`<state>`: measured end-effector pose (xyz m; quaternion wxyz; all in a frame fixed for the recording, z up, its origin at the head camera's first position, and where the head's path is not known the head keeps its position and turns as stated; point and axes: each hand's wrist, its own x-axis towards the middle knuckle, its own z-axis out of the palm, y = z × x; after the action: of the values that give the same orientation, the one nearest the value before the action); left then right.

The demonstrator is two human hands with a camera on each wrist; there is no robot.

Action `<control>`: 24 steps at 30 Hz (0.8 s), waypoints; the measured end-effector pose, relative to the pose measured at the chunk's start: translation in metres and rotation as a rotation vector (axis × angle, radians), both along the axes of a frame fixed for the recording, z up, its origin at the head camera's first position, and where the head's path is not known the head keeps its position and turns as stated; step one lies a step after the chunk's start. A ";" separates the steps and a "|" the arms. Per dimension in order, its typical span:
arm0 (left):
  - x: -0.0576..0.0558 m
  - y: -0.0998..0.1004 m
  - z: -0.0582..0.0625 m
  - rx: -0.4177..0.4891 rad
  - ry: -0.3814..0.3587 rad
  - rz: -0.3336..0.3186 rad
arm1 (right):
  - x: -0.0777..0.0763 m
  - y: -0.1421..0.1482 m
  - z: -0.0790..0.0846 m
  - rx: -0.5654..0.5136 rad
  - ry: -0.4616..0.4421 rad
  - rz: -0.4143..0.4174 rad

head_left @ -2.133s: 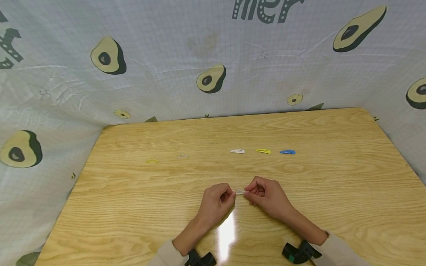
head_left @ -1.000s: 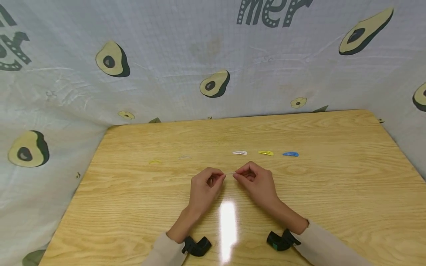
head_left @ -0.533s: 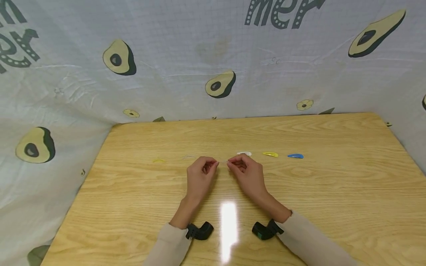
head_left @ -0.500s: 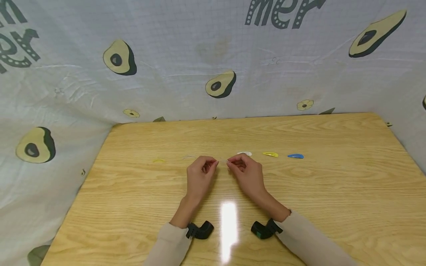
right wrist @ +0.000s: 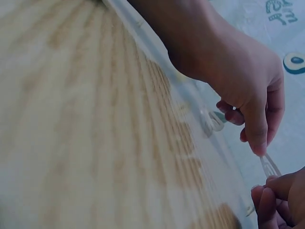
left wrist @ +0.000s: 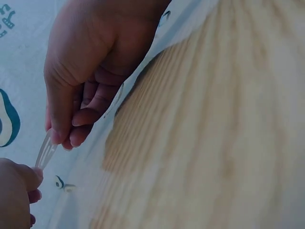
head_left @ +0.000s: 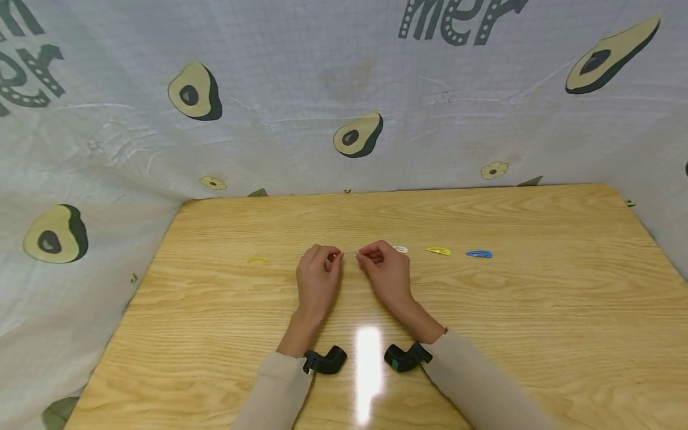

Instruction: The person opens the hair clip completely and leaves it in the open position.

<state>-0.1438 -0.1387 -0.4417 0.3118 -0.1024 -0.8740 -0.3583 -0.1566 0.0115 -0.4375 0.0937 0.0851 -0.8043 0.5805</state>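
Note:
A whitish, see-through snap hair clip (head_left: 350, 252) is held between both hands above the middle of the table. My left hand (head_left: 318, 280) pinches one end between thumb and forefinger. The other end is pinched by my right hand (head_left: 389, 277). In the left wrist view the slotted body of the clip (left wrist: 46, 151) spans the gap between the two sets of fingertips. The right wrist view also shows this clip (right wrist: 269, 167), stretched between the hands. Just beyond the right hand lies a white hair clip (head_left: 400, 249), partly covered by it.
Right of the hands lie a yellow hair clip (head_left: 438, 251) and a blue hair clip (head_left: 479, 254) in a row. To the left are a thin yellow clip (head_left: 257, 260) and a pale one, largely behind the left hand. A patterned cloth (head_left: 279, 119) hangs behind the wooden table (head_left: 215, 334).
Both hands have carried the clip forward and to the left, from nearer the body toward the row of clips. The head view has shifted slightly. The clips on the table stay put.

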 end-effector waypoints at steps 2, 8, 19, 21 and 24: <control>-0.002 -0.002 -0.002 -0.049 0.015 0.026 | -0.001 -0.004 -0.002 0.002 0.007 -0.011; -0.006 -0.009 -0.004 -0.156 0.043 0.071 | -0.003 -0.012 -0.006 0.020 0.022 -0.034; -0.006 -0.010 -0.007 -0.198 -0.048 0.062 | -0.006 -0.012 -0.009 0.075 0.001 -0.023; -0.006 -0.010 -0.006 -0.215 -0.078 0.059 | -0.006 -0.012 -0.009 0.083 -0.003 -0.022; -0.005 -0.009 -0.006 -0.230 -0.110 0.062 | -0.007 -0.011 -0.009 0.098 -0.006 -0.023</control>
<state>-0.1487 -0.1478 -0.4474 0.2605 -0.0904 -0.9279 -0.2508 -0.1631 0.0001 -0.4466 0.0939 0.0786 -0.8330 0.5395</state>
